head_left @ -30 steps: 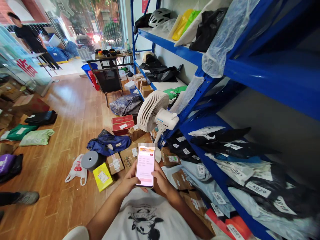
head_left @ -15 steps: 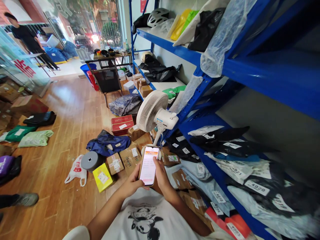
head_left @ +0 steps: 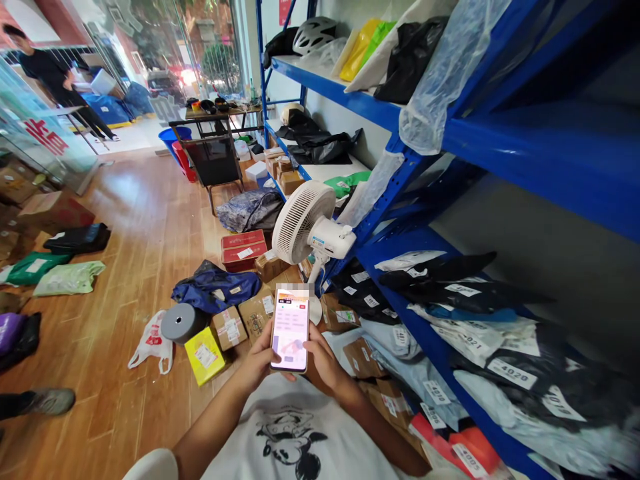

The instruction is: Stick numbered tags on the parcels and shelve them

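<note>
A smartphone [head_left: 291, 333] with a lit, mostly white and pink screen stands upright in front of my white printed shirt. Its left side is gripped by my left hand [head_left: 261, 357], the thumb lying near the lower left corner of the screen. Around the right edge closes my right hand [head_left: 323, 360], with its thumb at the lower right of the screen. The fingers behind the phone are mostly hidden. Just beyond the phone stands a white fan [head_left: 307, 227], partly covered by it.
Blue shelving [head_left: 370, 110] with labelled bags rises on my right. Ahead on the wooden floor lie a yellow box [head_left: 204, 355], a grey roll [head_left: 184, 323], cartons and a blue bag [head_left: 215, 287]. A person [head_left: 47, 77] stands at the far left; another person's shoe [head_left: 53, 401] shows nearer.
The phone has shifted slightly left and stands straighter. My right thumb has moved from the upper screen down to the lower right edge. The screen shows different content.
</note>
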Tool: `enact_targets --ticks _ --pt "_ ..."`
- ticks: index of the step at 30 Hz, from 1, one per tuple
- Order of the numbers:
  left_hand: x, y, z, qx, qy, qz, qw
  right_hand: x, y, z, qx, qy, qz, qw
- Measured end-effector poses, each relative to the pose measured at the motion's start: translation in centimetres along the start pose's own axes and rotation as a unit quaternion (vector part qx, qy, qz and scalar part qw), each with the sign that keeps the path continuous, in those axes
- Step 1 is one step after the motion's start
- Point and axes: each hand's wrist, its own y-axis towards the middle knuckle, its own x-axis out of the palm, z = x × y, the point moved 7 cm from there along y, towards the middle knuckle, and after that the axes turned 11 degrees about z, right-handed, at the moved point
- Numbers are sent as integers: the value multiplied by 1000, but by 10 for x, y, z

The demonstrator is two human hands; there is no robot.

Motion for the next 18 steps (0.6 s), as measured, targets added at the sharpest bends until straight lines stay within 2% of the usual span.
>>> enact_targets --ticks 3,8,18 --pt "-1 0 0 -1 1 3 1000 3 0 1 14 -6 -29 999" --pt "-2 -1 0 8 4 12 1000 1 1 0 19 -7 -13 1000" --pt "1 0 2 13 21 3 1000 7 1 -2 31 13 -28 999"
